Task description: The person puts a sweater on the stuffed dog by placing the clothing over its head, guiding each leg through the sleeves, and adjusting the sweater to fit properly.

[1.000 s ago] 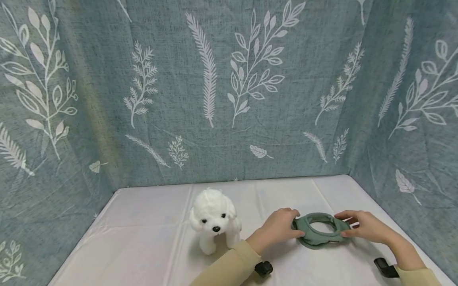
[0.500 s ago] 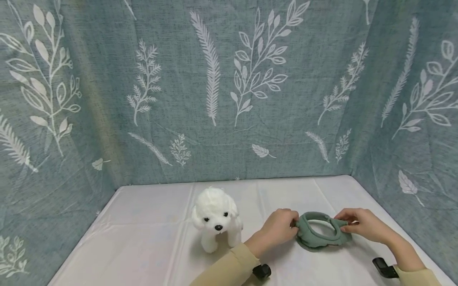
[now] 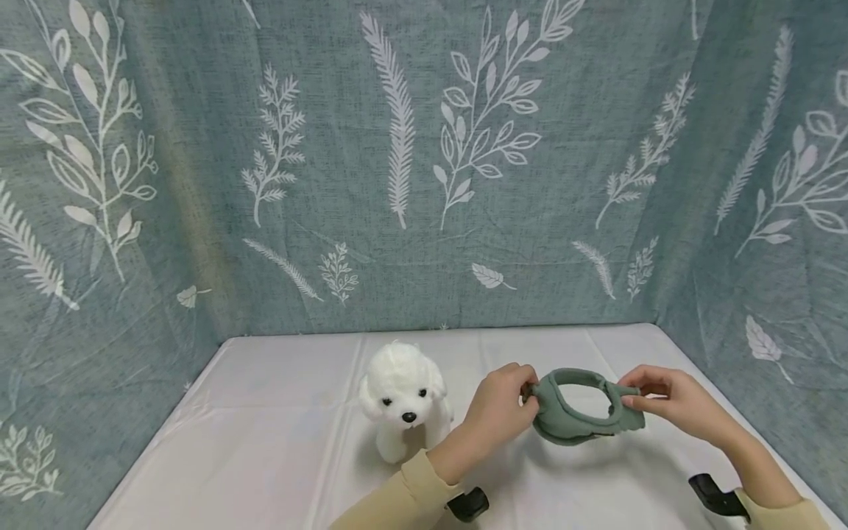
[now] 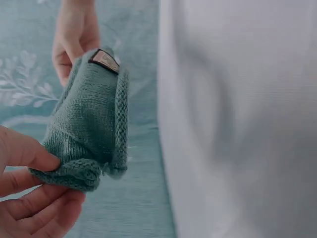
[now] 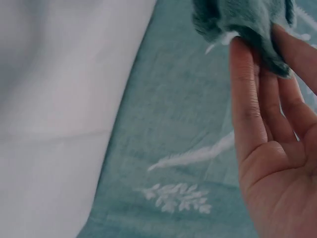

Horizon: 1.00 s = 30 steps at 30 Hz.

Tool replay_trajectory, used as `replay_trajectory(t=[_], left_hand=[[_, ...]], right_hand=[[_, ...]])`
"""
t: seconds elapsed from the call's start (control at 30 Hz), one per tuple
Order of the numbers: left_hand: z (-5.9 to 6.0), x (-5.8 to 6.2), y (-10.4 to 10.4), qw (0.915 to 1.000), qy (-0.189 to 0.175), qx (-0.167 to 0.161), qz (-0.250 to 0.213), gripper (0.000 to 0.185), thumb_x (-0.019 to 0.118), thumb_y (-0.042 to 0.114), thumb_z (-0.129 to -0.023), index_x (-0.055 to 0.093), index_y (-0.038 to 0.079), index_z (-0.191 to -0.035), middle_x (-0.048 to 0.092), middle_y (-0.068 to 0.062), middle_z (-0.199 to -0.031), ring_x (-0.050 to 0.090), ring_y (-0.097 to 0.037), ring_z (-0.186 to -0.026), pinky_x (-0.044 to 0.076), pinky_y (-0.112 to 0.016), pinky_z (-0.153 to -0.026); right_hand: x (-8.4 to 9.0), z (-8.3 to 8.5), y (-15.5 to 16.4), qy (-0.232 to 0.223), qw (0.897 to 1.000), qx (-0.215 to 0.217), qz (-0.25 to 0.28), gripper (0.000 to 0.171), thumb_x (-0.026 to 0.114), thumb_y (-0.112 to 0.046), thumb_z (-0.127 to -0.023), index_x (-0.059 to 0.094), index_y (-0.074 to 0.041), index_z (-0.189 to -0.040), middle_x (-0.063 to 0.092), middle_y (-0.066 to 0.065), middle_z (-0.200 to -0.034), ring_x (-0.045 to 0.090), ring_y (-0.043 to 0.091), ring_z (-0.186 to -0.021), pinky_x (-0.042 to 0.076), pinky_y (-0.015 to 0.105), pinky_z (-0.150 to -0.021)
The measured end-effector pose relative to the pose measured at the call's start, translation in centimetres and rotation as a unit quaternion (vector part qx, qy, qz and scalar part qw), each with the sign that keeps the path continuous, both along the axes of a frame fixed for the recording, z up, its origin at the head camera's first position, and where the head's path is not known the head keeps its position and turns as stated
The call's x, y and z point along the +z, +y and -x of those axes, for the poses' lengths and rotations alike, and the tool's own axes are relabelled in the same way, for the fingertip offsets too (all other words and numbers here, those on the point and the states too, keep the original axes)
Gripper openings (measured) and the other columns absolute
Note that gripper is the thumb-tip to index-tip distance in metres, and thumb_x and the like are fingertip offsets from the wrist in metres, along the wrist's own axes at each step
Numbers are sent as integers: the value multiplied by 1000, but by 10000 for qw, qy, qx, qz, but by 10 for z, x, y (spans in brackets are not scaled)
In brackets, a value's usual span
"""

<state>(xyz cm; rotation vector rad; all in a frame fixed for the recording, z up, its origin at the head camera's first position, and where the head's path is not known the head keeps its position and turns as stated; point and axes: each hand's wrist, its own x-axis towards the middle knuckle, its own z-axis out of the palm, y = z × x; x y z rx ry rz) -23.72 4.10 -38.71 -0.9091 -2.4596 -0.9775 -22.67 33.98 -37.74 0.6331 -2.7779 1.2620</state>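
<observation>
A: Both hands are on it. The left hand [image 3: 505, 401] pinches the left edge of the green knitted garment [image 3: 578, 409] with thumb over curled fingers, and the right hand [image 3: 662, 401] pinches the right edge the same way, fingers closed on the fabric.

B: Where is the piece itself?

A: Held up just off the desk [image 3: 278, 434], near the right front of the scene, stretched between the hands so its ring-shaped opening faces up. The white plush dog [image 3: 403, 401] stands on the desk just to the left of the left hand, apart from the knit.

B: How would you expect it to handle?

A: Very light and entirely soft, I'd judge. In the left wrist view the knit [image 4: 91, 124] droops and folds over the fingers [image 4: 29, 153], and its rolled rim bunches up. It has no stiffness of its own, so it takes whatever shape the hands give it.

B: Slippery?

A: Probably not; the ribbed yarn looks grippy. It likely stretches, though, so a pull would widen the opening rather than move the piece.

B: Best place to hold?

A: On the thick rolled rim, at opposite sides, as now. A small sewn label [image 4: 104, 60] sits at the far end.
</observation>
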Motion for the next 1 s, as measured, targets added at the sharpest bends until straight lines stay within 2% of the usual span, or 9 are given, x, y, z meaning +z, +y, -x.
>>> replay_trajectory(t=[0.17,0.37,0.57,0.73,1.0], left_hand=[[-8,19,-13,9988,398,9,-281,14,62,2,-82,65,13,-89,58,5,-78,51,-4,-67,40,-11,-59],[-14,34,-32,9966,559,117,-591,11,65,4,-82,63,13,-88,60,3,-81,53,-5,-71,43,-14,-61],[-17,41,-53,9954,522,266,-758,10,67,6,-83,63,13,-88,60,2,-83,55,-8,-73,45,-18,-63],[-16,44,-67,9938,540,372,-894,10,67,6,-84,63,15,-88,61,4,-84,56,-7,-75,47,-19,-63],[-18,52,-89,9872,1013,443,-1146,14,67,1,-81,63,13,-88,62,2,-85,59,-9,-76,51,-23,-68]], right_hand=[[12,-6,-13,82,9991,-84,415,22,63,-21,-92,64,-9,-110,67,-1,-97,64,12,-83,53,30,-65],[25,-7,-31,285,9973,-309,607,22,62,-21,-92,63,-8,-110,65,-3,-96,64,12,-82,52,30,-66],[33,-1,-48,410,9955,-415,742,23,64,-23,-91,63,-9,-108,64,-4,-95,64,12,-80,51,29,-65],[40,2,-62,544,9943,-269,877,22,65,-20,-90,63,-7,-108,63,-6,-99,64,11,-82,51,28,-65],[51,4,-86,702,9907,3,1167,21,65,-16,-90,62,-6,-107,62,-8,-101,63,9,-85,51,27,-67]])
